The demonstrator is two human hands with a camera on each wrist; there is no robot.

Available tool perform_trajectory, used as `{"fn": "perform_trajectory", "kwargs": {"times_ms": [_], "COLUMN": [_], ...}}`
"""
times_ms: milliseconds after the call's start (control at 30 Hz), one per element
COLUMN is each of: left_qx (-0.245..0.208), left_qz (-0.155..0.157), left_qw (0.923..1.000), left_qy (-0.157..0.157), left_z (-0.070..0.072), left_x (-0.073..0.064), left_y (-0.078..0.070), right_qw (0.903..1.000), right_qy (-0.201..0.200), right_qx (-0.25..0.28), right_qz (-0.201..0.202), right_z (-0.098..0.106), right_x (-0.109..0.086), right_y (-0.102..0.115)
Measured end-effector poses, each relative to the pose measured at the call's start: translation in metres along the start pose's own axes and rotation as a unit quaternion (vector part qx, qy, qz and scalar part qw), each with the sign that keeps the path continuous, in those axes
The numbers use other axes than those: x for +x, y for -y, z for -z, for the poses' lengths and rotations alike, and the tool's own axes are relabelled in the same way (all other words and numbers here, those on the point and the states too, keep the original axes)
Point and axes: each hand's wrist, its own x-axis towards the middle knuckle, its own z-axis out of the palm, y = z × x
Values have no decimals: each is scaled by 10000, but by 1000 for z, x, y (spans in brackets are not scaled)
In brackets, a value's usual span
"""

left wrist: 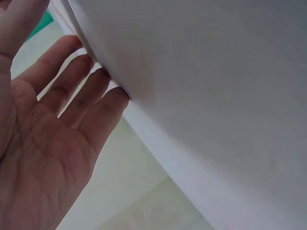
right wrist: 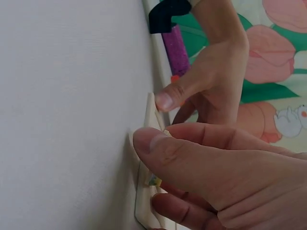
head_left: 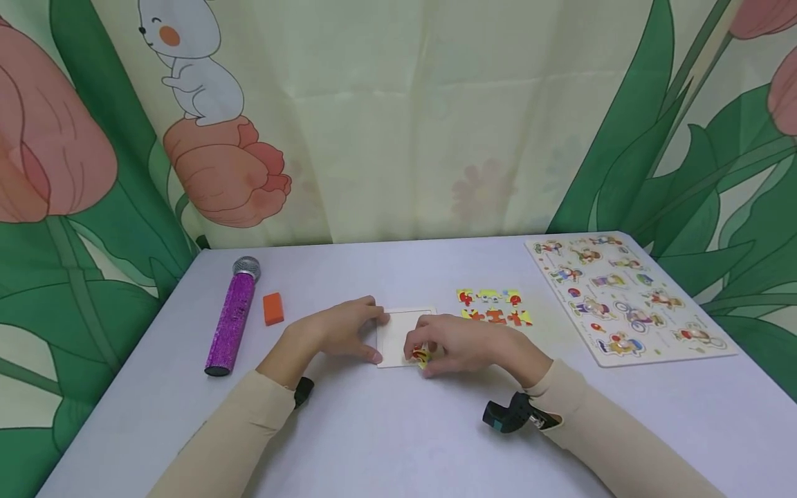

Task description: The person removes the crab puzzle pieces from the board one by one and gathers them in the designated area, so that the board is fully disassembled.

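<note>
A small puzzle tray [head_left: 394,339], pale and rimmed, lies flat on the white table. My left hand [head_left: 339,330] is at its left side, thumb by the near corner and fingertips by the far one. In the left wrist view the fingers of that hand are spread and nearly straight. My right hand [head_left: 463,340] pinches a yellow and red jigsaw piece [head_left: 422,355] over the tray's near right corner. The right wrist view shows the thumb covering most of the piece. Behind the right hand, several yellow and red jigsaw pieces [head_left: 495,316] lie in two rows.
A glittery purple microphone [head_left: 230,321] lies at the left, with an orange block [head_left: 272,308] beside it. On the right lies a large white board [head_left: 591,339] with colourful cartoon figures. A curtain [head_left: 386,166] printed with flowers hangs behind the table's back edge.
</note>
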Motion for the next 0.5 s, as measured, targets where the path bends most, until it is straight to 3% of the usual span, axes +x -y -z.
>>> {"fn": "perform_trajectory", "kwargs": {"times_ms": [233, 500], "left_qx": [34, 117], "left_qz": [-23, 55], "left_qw": [10000, 9999], "left_qy": [-4, 52], "left_z": [-1, 1], "left_x": [-1, 0], "left_y": [0, -1], "right_qw": [9993, 9940], "right_qy": [-151, -540], "right_qx": [343, 833], "right_qz": [71, 459], "right_z": [-1, 9], "right_x": [-3, -12], "right_y": [0, 5]}}
